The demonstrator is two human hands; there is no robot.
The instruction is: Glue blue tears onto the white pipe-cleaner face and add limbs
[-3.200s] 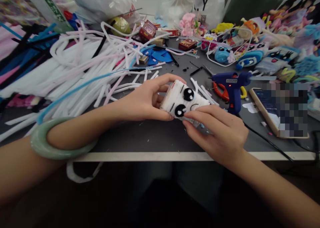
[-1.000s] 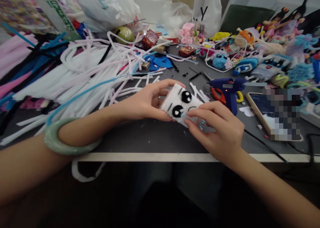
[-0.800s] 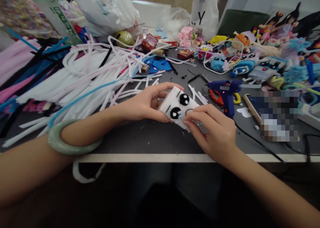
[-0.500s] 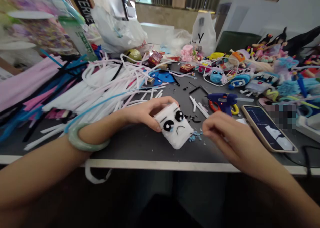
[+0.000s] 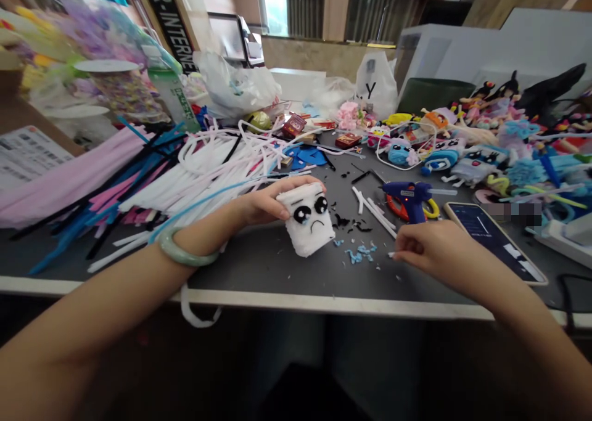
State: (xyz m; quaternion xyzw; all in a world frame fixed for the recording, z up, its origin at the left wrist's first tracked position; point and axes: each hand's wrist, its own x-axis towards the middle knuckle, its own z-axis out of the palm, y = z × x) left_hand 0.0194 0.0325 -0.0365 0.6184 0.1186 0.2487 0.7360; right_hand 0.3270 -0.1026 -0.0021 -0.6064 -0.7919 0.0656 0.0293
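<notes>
My left hand point(image 5: 266, 204) grips a fuzzy white figure point(image 5: 309, 220) with two black eyes, a blue tear and a frowning mouth, holding it upright above the dark table point(image 5: 287, 273). A green bangle point(image 5: 185, 253) sits on that wrist. My right hand point(image 5: 432, 254) rests on the table to the right of the figure, fingers pinched together on something tiny and pale that I cannot make out. Small blue scraps point(image 5: 361, 253) lie between the figure and my right hand.
A blue glue gun point(image 5: 409, 196) stands behind my right hand, orange scissors beneath it. A phone point(image 5: 493, 239) lies to the right. A heap of white, pink and blue pipe cleaners point(image 5: 185, 168) fills the left. Finished fuzzy figures point(image 5: 462, 156) crowd the far right; bags stand at the back.
My right hand has left the figure's face and moved right, down to the table. My left hand has turned the figure upright. The view has tilted up, showing more of the room.
</notes>
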